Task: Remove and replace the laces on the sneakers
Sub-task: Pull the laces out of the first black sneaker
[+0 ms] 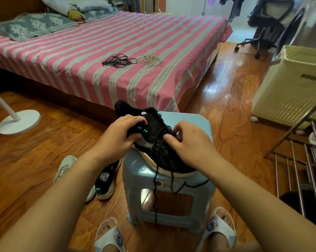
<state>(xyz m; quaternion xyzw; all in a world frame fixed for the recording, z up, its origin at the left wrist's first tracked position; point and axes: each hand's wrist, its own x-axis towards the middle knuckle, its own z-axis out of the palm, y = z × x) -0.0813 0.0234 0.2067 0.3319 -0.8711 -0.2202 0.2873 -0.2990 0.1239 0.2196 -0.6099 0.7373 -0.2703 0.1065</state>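
A black sneaker point(153, 142) with teal eyelets and a pale sole lies on a light blue plastic stool point(171, 193). My left hand point(117, 135) grips its collar side, and my right hand point(188, 140) pinches its black lace point(155, 197) at the eyelets. Two loose lace ends hang down over the stool's front. A second black sneaker point(105, 180) and a white sneaker point(65, 167) sit on the floor to the left. On the striped bed lie a bundle of black laces point(118, 61) and a bundle of pale laces point(151, 60).
The pink striped bed point(99, 57) fills the far side. A white fan base point(19, 121) stands on the floor at left. A cream laundry basket point(290, 88) and a metal rack point(302, 160) stand at right. My slippered feet flank the stool.
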